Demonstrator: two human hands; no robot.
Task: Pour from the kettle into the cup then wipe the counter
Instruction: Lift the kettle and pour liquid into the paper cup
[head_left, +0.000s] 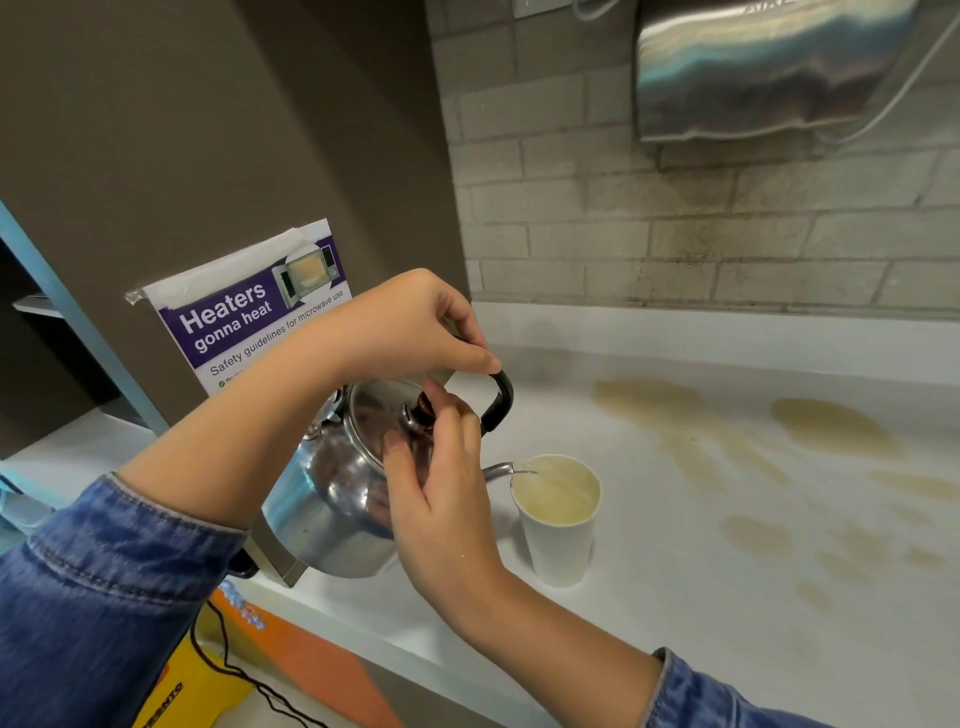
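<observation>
A shiny steel kettle (332, 499) is tilted to the right above the white counter (675, 597). My left hand (410, 322) grips its black handle from above. My right hand (441, 467) presses on the lid, with fingers around the dark knob. The spout reaches over the rim of a white paper cup (561, 545), and a thin stream runs into it. The cup stands upright just right of the kettle and holds pale yellowish liquid near its brim.
Brownish spill stains (831, 426) spread over the counter right of the cup. A steel dispenser (769, 67) hangs on the brick wall above. A microwave safety poster (249, 312) is taped to the dark panel at left. A black cable (244, 675) trails below the counter edge.
</observation>
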